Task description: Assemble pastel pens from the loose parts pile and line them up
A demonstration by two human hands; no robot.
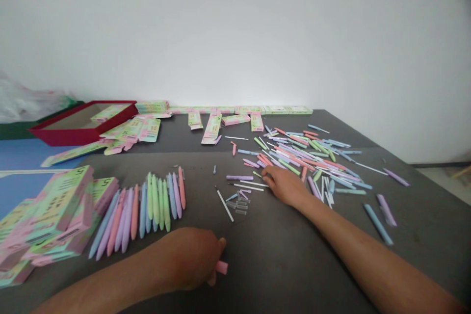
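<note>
A pink pen part (221,267) is gripped in the closed left hand (191,259) at bottom centre, while the right hand (285,186) is laid low with fingers (268,174) loosely together, nothing seen held, beside white refills (250,184) on the dark table (279,265). At centre right, loose pastel pens (305,157) are scattered; a fanned row of pens (147,211) is laid left of centre, by stacked green-and-pink boxes (55,211) at lower left
</note>
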